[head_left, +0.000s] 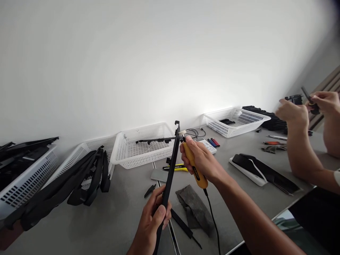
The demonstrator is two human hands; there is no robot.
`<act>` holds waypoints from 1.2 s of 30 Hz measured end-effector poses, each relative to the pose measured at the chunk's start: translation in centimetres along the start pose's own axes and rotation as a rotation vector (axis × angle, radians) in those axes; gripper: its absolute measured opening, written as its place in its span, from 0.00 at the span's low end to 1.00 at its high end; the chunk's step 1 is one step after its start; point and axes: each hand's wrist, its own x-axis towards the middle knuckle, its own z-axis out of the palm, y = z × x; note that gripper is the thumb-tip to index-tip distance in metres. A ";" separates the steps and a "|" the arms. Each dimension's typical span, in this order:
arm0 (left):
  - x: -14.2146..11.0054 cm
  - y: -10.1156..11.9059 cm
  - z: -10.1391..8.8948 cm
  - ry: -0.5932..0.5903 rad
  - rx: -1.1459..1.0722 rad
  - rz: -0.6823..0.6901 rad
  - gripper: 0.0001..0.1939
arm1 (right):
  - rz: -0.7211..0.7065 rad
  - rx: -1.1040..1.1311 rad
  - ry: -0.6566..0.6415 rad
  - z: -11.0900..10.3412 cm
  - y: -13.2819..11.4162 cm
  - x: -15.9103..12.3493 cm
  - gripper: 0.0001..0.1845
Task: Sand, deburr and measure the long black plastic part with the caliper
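My left hand [154, 217] grips the lower part of a long thin black plastic strip [171, 164], which stands tilted up over the grey table [124, 198]. A yellow corded hand tool [195, 170] is held in my right hand [204, 159]. Its small white tip [182, 133] touches the strip near its hooked upper end. The tool's black cord [212, 219] hangs down toward the table's front edge.
White baskets [143, 150] [233, 122] line the wall; those at the left [29, 173] hold black plastic parts [79, 177]. On the table lie a dark cloth [195, 207], a yellow cutter [176, 167], lighters [214, 142] and a white tray [249, 173]. A co-worker's hands [292, 111] work at right.
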 end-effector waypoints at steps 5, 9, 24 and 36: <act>0.2 -0.5 -0.4 -0.012 0.002 0.002 0.28 | 0.007 -0.021 -0.023 -0.2 -0.2 -0.2 0.34; 0.1 -0.6 -0.5 -0.005 -0.002 0.017 0.28 | 0.005 -0.029 -0.037 -0.2 -0.4 -0.4 0.35; 0.0 0.3 -0.4 0.184 -0.129 0.183 0.24 | 0.171 -0.164 -0.554 4.2 3.6 -7.6 0.37; 0.0 0.1 -0.2 0.146 -0.141 0.220 0.23 | 0.233 -0.277 -0.656 3.1 2.7 -7.8 0.36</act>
